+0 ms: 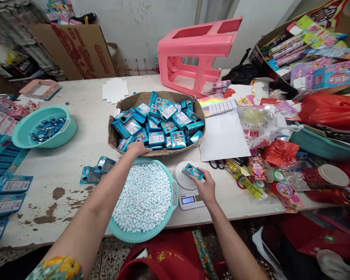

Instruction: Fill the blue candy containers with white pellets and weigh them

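Observation:
My right hand [206, 186] is closed around a small blue candy box [193, 171], holding it tilted over the round pan of a white digital scale [188, 199]. A dark round opening shows in that box. My left hand [138, 148] lies over the front rim of a cut-down cardboard box [112, 144] heaped with blue candy boxes [156, 138]. Its thumb points out to the right, and its fingertips are partly hidden against the boxes. Below my left forearm, a turquoise basin [175, 193] holds many small white candies [147, 198].
Two blue boxes [90, 175] lie left of the basin. Another turquoise basin [71, 130] with shiny blue pieces stands farther left. A pink plastic stool [195, 42] lies on its side behind. White sheets [226, 136], scissors [216, 165] and packaging crowd the right.

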`<state>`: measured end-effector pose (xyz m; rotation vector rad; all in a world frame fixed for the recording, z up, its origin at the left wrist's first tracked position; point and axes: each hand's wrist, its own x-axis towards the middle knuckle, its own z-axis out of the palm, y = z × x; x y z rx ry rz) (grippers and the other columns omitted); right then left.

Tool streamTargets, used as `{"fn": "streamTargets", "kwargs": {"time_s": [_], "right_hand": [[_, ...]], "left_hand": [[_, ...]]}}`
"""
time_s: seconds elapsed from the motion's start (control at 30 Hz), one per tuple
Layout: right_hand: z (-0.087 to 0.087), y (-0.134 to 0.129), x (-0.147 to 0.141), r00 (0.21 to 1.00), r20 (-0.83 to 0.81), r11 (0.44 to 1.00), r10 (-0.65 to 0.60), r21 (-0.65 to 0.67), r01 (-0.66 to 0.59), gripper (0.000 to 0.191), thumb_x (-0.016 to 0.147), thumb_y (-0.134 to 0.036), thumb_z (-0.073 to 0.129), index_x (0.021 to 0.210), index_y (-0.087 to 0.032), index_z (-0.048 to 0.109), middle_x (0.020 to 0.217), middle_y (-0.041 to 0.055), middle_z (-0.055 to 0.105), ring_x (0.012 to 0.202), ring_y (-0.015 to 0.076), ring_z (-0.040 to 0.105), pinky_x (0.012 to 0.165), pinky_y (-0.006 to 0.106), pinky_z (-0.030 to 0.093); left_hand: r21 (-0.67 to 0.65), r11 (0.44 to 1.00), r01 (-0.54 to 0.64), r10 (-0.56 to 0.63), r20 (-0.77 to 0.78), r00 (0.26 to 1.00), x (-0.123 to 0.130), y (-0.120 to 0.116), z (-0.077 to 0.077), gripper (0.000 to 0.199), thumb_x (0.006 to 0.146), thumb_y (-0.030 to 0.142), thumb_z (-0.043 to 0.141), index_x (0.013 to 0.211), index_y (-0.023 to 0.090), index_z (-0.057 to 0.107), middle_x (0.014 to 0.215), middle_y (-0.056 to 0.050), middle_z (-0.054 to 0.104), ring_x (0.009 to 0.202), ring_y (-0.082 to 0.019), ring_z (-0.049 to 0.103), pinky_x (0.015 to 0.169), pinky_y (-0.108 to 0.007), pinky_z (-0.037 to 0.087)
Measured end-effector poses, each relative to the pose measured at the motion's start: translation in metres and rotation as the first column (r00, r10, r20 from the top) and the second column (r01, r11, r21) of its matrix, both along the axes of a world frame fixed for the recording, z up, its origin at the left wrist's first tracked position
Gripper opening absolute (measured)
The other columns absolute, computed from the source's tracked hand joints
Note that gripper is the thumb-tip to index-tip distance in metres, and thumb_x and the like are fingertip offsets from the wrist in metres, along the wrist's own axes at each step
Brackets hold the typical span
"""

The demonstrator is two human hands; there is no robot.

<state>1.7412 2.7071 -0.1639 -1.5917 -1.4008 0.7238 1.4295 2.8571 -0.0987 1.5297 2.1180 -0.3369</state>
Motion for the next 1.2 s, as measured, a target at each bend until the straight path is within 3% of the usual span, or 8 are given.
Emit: {"fn": "streamTargets", "kwargs": {"time_s": [0.2, 0.3, 0.4, 0.57, 0.7, 0.83, 0.93, 1.2], "right_hand": [[0.043, -0.027, -0.003, 0.991, 0.033, 0.972, -0.133, 0.201, 0.124, 0.052, 0.078, -0.034, 0.067, 0.125, -0.02, 0.05, 0.124, 0.0133, 0.052, 0.12, 0.0272, 0.047, 0.097, 0.049, 0.044], [0.065, -0.039, -0.022, 0.996, -0.067, 0.975, -0.067, 0.206, 0.079, 0.044, 0.081, -0.03, 0.065, 0.122, -0.021, 0.052, 0.118, 0.011, 0.055, 0.113, 0.0255, 0.052, 0.094, 0.046, 0.047], [0.076, -0.045, -0.05, 0.966, -0.238, 0.989, 0.096, 0.129, -0.067, 0.042, 0.081, -0.031, 0.065, 0.121, -0.023, 0.053, 0.12, 0.0097, 0.055, 0.112, 0.0245, 0.054, 0.091, 0.043, 0.05], [0.083, -0.053, -0.087, 0.83, -0.452, 0.944, 0.328, 0.113, -0.311, 0.065, 0.071, -0.042, 0.075, 0.127, -0.026, 0.047, 0.128, 0.0094, 0.052, 0.119, 0.027, 0.05, 0.094, 0.043, 0.048], [0.089, -0.073, -0.108, 0.794, -0.538, 0.949, 0.282, 0.035, -0.313, 0.067, 0.066, -0.045, 0.077, 0.123, -0.024, 0.048, 0.118, 0.0079, 0.059, 0.109, 0.0245, 0.057, 0.091, 0.038, 0.05], [0.099, -0.095, -0.124, 0.845, -0.493, 0.957, 0.209, -0.072, -0.279, 0.043, 0.072, -0.04, 0.072, 0.107, -0.021, 0.055, 0.097, 0.0032, 0.063, 0.086, 0.0177, 0.062, 0.079, 0.03, 0.051], [0.105, -0.107, -0.125, 0.836, -0.391, 0.896, 0.385, -0.057, -0.44, 0.044, 0.066, -0.037, 0.077, 0.103, -0.022, 0.058, 0.097, 0.0024, 0.064, 0.088, 0.0182, 0.061, 0.081, 0.03, 0.049], [0.099, -0.114, -0.106, 0.889, -0.337, 0.867, 0.311, -0.283, -0.41, 0.042, 0.065, -0.045, 0.078, 0.095, -0.021, 0.062, 0.083, -0.0009, 0.066, 0.076, 0.0171, 0.062, 0.07, 0.028, 0.05]], "left_hand": [[0.305, 0.927, -0.22, 0.126, 0.298, 0.946, -0.013, -0.039, 0.039, 0.046, 0.063, 0.049, 0.064, 0.097, 0.017, 0.067, 0.106, -0.014, 0.067, 0.103, -0.038, 0.058, 0.081, -0.043, 0.045], [0.16, 0.816, -0.555, 0.093, 0.912, 0.399, -0.017, -0.095, 0.062, 0.045, 0.068, 0.049, 0.058, 0.101, 0.019, 0.066, 0.105, -0.01, 0.067, 0.098, -0.032, 0.06, 0.077, -0.041, 0.049], [-0.307, 0.763, -0.569, 0.143, 0.939, -0.313, -0.002, -0.149, 0.06, 0.04, 0.074, 0.047, 0.052, 0.096, 0.017, 0.067, 0.103, -0.012, 0.068, 0.095, -0.032, 0.061, 0.075, -0.046, 0.05], [-0.588, 0.741, -0.325, 0.262, 0.699, -0.666, 0.032, -0.199, 0.033, 0.038, 0.079, 0.044, 0.05, 0.096, 0.015, 0.068, 0.102, -0.013, 0.068, 0.087, -0.029, 0.063, 0.066, -0.04, 0.05], [-0.547, 0.772, -0.324, 0.354, 0.793, -0.497, 0.035, -0.219, 0.019, 0.044, 0.082, 0.05, 0.046, 0.098, 0.014, 0.067, 0.094, -0.013, 0.068, 0.082, -0.028, 0.062, 0.064, -0.037, 0.048], [0.144, 0.82, -0.553, 0.102, 0.916, 0.389, 0.001, -0.226, -0.008, 0.039, 0.081, 0.052, 0.049, 0.092, 0.018, 0.065, 0.096, -0.009, 0.065, 0.097, -0.027, 0.057, 0.086, -0.04, 0.044], [0.562, 0.797, -0.221, -0.07, 0.45, 0.89, -0.025, -0.224, -0.042, 0.041, 0.081, 0.051, 0.05, 0.103, 0.018, 0.061, 0.116, -0.012, 0.058, 0.115, -0.031, 0.046, 0.102, -0.046, 0.032], [0.341, 0.886, -0.315, 0.199, 0.334, 0.922, 0.003, -0.201, -0.081, 0.055, 0.077, 0.063, 0.048, 0.106, 0.018, 0.06, 0.102, -0.016, 0.061, 0.102, -0.036, 0.054, 0.089, -0.049, 0.038]]}}
